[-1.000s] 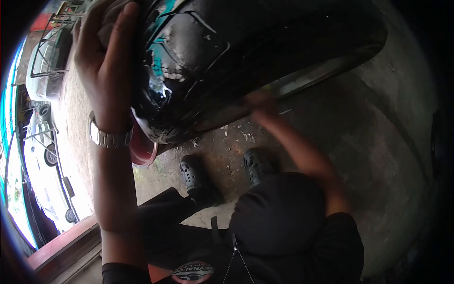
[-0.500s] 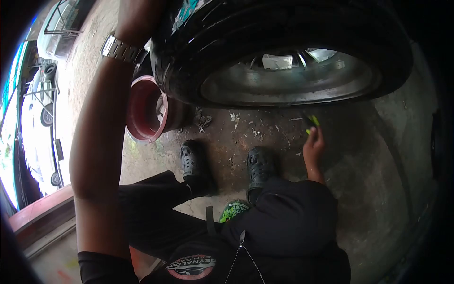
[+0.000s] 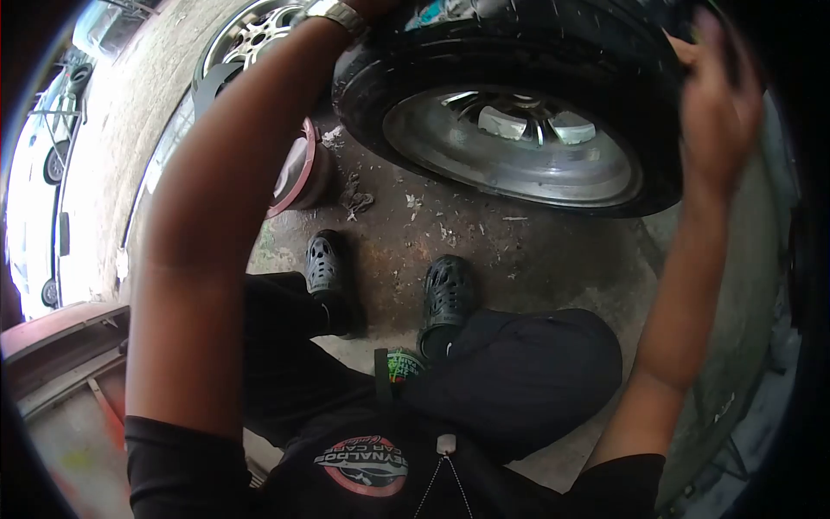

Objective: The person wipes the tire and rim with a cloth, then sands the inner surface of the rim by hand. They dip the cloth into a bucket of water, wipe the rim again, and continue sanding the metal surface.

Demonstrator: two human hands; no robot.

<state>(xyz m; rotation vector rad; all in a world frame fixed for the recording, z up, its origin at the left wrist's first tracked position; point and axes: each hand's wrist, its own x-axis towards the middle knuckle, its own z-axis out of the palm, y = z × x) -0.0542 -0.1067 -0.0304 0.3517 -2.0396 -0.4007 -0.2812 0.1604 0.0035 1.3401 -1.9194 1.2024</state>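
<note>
The tire point(image 3: 536, 65) sat crosswise between both hands, wheel point(image 3: 519, 164) facing the legs point(image 3: 519, 372).
Left hand point(image 3: 373, 7) at its left, mostly out of frame, right hand point(image 3: 722, 121) beside its right, blurred; I couldn't tell either grip.

Black tire point(image 3: 519, 52), silvery rim point(image 3: 519, 160)
</note>
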